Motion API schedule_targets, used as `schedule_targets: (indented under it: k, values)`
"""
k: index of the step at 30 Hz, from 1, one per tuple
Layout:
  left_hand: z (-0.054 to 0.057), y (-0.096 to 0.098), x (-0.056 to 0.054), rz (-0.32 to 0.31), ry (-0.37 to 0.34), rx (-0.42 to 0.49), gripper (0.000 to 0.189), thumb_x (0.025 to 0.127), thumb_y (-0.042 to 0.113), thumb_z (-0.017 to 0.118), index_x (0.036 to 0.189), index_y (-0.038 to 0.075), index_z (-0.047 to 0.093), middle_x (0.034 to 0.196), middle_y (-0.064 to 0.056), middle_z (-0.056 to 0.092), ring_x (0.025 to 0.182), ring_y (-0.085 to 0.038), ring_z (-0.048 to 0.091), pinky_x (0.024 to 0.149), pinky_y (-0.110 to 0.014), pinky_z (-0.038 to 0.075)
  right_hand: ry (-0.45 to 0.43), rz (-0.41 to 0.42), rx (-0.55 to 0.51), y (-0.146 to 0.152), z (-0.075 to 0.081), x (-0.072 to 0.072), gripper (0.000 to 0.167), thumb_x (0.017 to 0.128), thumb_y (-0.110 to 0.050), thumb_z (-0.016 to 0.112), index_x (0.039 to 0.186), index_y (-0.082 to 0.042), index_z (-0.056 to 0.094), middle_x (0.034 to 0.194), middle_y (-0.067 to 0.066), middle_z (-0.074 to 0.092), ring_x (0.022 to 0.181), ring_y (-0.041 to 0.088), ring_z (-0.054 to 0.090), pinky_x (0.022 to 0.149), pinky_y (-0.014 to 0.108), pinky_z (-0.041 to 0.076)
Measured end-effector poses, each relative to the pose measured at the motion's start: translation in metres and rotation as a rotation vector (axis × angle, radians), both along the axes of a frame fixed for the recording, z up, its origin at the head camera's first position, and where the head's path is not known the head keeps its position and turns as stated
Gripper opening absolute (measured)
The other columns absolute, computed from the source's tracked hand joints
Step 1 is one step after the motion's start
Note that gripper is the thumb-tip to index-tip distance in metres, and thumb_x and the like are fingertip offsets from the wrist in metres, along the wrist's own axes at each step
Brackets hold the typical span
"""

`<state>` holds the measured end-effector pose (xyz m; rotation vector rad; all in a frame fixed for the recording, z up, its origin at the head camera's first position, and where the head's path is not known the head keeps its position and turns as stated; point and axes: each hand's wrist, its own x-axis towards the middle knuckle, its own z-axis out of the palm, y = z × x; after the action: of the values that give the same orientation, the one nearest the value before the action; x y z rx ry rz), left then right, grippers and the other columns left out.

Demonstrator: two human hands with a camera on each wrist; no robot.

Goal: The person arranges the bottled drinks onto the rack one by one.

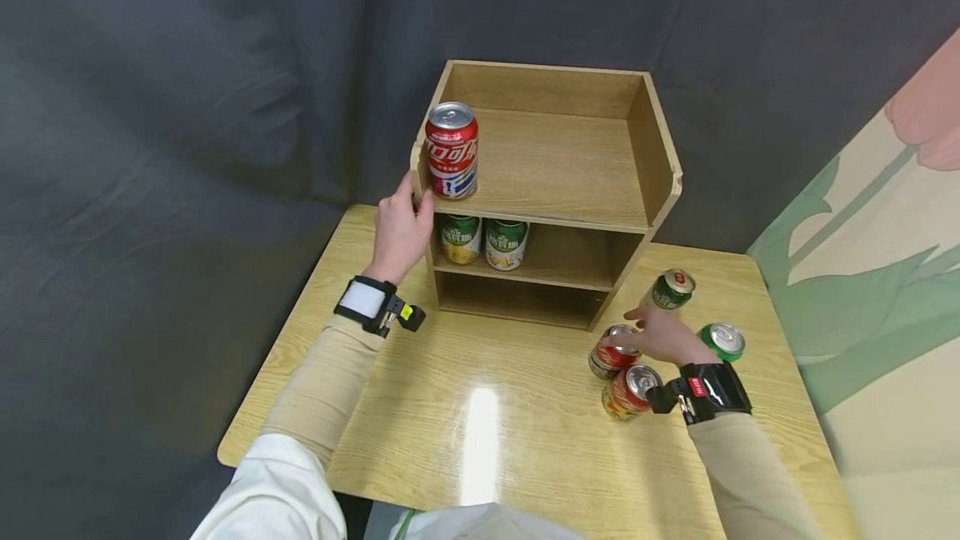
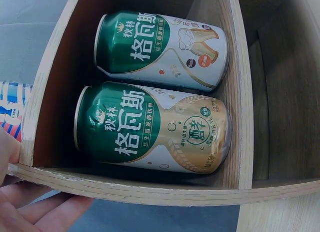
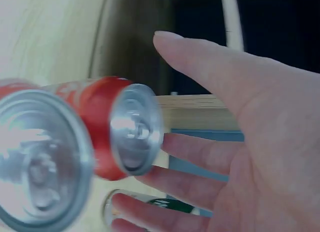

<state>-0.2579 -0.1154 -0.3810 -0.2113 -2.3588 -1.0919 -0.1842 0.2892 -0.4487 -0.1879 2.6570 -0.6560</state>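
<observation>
My left hand (image 1: 402,232) grips the left side panel of a wooden shelf (image 1: 555,165), thumb at its front edge and fingers along the outside. Just above that hand, a red cola can (image 1: 452,152) stands upright on the top level. Side by side on the middle level are a gold-and-green can (image 2: 155,127) and a white-and-green can (image 2: 160,50). My right hand (image 1: 663,336) hovers with fingers spread over the cans on the table, holding nothing. Closest to it are a red can (image 1: 602,359), a red-and-yellow can (image 1: 622,398) and a dark green can (image 1: 670,290).
A bright green can (image 1: 723,342) stands right of my right hand, partly behind the wrist. The shelf stands at the back of the wooden table (image 1: 420,407). Dark curtains (image 1: 225,107) hang behind, and a flower-patterned panel (image 1: 877,273) borders the right side.
</observation>
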Motion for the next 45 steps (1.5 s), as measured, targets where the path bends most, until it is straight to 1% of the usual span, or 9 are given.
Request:
schedule_targets:
  k: [5, 12, 21, 29, 32, 35, 38, 41, 45]
  values:
    - [0.0, 0.001, -0.001, -0.004, 0.011, -0.001, 0.027, 0.104, 0.018, 0.056, 0.125, 0.0, 0.059, 0.101, -0.023, 0.071, 0.077, -0.032, 0.067, 0.062, -0.046, 0.048, 0.015, -0.002, 0.043, -0.002, -0.011, 0.0, 0.076, 0.088, -0.048, 0.077, 0.132, 0.011, 0.057, 0.115, 0.029, 0.066, 0.105, 0.047, 0.062, 0.083, 0.058, 0.051]
    - [-0.001, 0.0, -0.001, -0.009, 0.011, 0.006, 0.028, 0.105, 0.017, 0.056, 0.126, -0.001, 0.059, 0.108, -0.023, 0.07, 0.08, -0.031, 0.068, 0.064, -0.046, 0.051, 0.077, -0.051, 0.033, -0.006, -0.032, -0.005, 0.06, 0.084, -0.035, 0.081, 0.12, 0.01, 0.063, 0.101, 0.021, 0.069, 0.09, 0.036, 0.065, 0.077, 0.052, 0.054]
    - [-0.001, -0.002, -0.001, -0.005, 0.016, 0.012, 0.023, 0.105, 0.017, 0.056, 0.119, -0.001, 0.059, 0.097, -0.021, 0.07, 0.072, -0.029, 0.064, 0.058, -0.04, 0.046, 0.015, -0.113, 0.036, -0.016, -0.033, -0.013, 0.05, 0.081, -0.027, 0.082, 0.113, 0.008, 0.064, 0.096, 0.016, 0.069, 0.084, 0.03, 0.065, 0.075, 0.047, 0.055]
    - [-0.001, -0.001, 0.0, -0.012, 0.012, 0.015, 0.025, 0.105, 0.017, 0.056, 0.122, -0.001, 0.059, 0.1, -0.021, 0.07, 0.074, -0.029, 0.065, 0.059, -0.04, 0.047, 0.116, -0.043, 0.124, -0.029, -0.042, -0.012, 0.044, 0.072, -0.018, 0.089, 0.103, 0.005, 0.066, 0.086, 0.014, 0.067, 0.078, 0.029, 0.064, 0.071, 0.047, 0.055]
    - [-0.001, 0.0, 0.0, -0.014, 0.005, 0.016, 0.025, 0.105, 0.018, 0.056, 0.122, -0.001, 0.059, 0.102, -0.021, 0.07, 0.075, -0.029, 0.065, 0.059, -0.04, 0.047, 0.132, -0.05, 0.141, -0.032, -0.045, -0.011, 0.045, 0.069, -0.015, 0.09, 0.103, 0.004, 0.067, 0.087, 0.015, 0.068, 0.078, 0.03, 0.065, 0.071, 0.048, 0.055]
    - [-0.002, 0.0, 0.0, -0.013, -0.001, 0.018, 0.024, 0.106, 0.017, 0.056, 0.121, -0.001, 0.059, 0.104, -0.021, 0.071, 0.076, -0.029, 0.065, 0.06, -0.041, 0.047, 0.144, -0.047, 0.14, -0.034, -0.047, -0.01, 0.05, 0.069, -0.012, 0.088, 0.112, 0.005, 0.068, 0.096, 0.02, 0.069, 0.083, 0.032, 0.065, 0.075, 0.05, 0.054]
    - [-0.002, 0.0, 0.001, -0.012, -0.005, 0.022, 0.024, 0.106, 0.017, 0.056, 0.122, -0.001, 0.059, 0.106, -0.021, 0.07, 0.077, -0.029, 0.065, 0.06, -0.041, 0.047, 0.167, -0.016, 0.134, -0.037, -0.049, -0.009, 0.051, 0.071, -0.007, 0.083, 0.118, 0.004, 0.068, 0.103, 0.022, 0.068, 0.089, 0.034, 0.064, 0.079, 0.052, 0.053]
    - [-0.002, -0.001, 0.001, -0.012, -0.001, 0.023, 0.025, 0.105, 0.017, 0.056, 0.124, -0.001, 0.059, 0.106, -0.022, 0.07, 0.076, -0.029, 0.065, 0.06, -0.041, 0.047, 0.192, 0.012, 0.134, -0.04, -0.048, -0.009, 0.049, 0.071, -0.003, 0.079, 0.118, 0.003, 0.068, 0.105, 0.022, 0.068, 0.091, 0.036, 0.064, 0.079, 0.053, 0.052]
    - [-0.001, 0.001, 0.0, -0.014, 0.001, 0.021, 0.028, 0.105, 0.017, 0.056, 0.127, 0.0, 0.059, 0.109, -0.023, 0.071, 0.079, -0.031, 0.067, 0.063, -0.044, 0.05, 0.174, -0.034, 0.143, -0.045, -0.046, -0.005, 0.044, 0.074, -0.004, 0.078, 0.114, 0.006, 0.063, 0.105, 0.023, 0.066, 0.09, 0.039, 0.065, 0.076, 0.056, 0.053]
